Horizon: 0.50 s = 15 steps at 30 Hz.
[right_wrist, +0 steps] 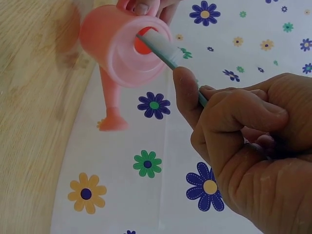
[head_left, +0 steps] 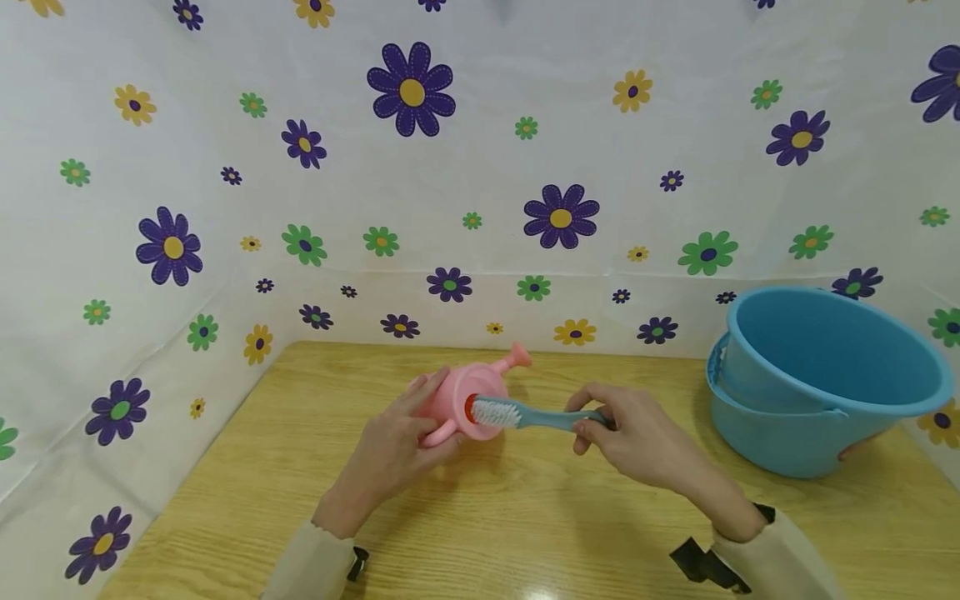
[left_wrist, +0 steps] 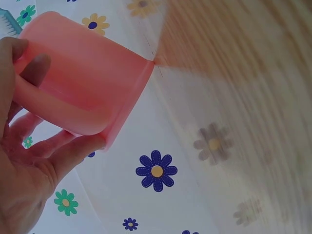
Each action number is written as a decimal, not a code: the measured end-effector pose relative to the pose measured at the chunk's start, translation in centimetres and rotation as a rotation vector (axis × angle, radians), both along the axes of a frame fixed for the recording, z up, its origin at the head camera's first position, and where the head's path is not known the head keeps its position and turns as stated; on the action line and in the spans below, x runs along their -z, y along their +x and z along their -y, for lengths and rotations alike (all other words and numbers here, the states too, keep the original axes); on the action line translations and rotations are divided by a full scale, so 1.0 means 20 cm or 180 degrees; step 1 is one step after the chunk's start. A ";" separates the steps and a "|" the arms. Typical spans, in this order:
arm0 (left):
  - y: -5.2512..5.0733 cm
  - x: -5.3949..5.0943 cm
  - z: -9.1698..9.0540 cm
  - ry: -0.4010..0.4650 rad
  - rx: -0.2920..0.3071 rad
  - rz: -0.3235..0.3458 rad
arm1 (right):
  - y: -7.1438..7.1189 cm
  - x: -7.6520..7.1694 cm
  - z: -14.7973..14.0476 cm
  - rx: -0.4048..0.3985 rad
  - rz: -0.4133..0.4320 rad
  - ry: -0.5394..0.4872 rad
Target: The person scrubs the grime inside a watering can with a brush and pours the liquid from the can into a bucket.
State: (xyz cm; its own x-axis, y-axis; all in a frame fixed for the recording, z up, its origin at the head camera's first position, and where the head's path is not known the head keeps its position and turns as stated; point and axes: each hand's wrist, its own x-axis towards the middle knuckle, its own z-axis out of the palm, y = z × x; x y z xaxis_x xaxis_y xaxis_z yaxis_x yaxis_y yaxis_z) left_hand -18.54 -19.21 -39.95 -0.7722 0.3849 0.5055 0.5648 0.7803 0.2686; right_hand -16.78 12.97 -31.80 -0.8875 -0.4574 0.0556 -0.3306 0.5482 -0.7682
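A pink toy watering can (head_left: 444, 400) is tipped so that its top opening faces right, toward the brush. My left hand (head_left: 401, 442) grips it by the body and handle, and in the left wrist view the fingers wrap the handle (left_wrist: 63, 109). The spout (right_wrist: 112, 105) ends in a flared head. My right hand (head_left: 637, 433) pinches the handle end of a blue brush (head_left: 551, 418) with white bristles (head_left: 495, 412). The bristle end lies at the can's round opening (right_wrist: 144, 41); how far inside it reaches, I cannot tell.
On the right of the wooden table (head_left: 540, 517) stands a large blue bucket (head_left: 787, 437), its handle (head_left: 765, 410) hanging down the near side. A white flower-patterned sheet (head_left: 480, 167) covers the back and left sides.
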 end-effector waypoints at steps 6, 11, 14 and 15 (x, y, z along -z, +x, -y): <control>0.00 0.00 0.00 -0.0014 -0.0033 0.0036 | 0.01 -0.01 -0.04 0.0136 0.0168 -0.0104; 0.00 0.00 0.00 -0.0028 -0.0035 0.0055 | 0.00 -0.03 -0.10 0.0417 0.0394 -0.0083; 0.00 0.00 0.00 -0.0038 -0.0048 0.0065 | 0.00 -0.05 -0.14 0.0537 0.0382 -0.0018; 0.00 0.00 0.00 -0.0038 -0.0055 0.0068 | 0.00 -0.05 -0.15 0.0568 0.0350 -0.0002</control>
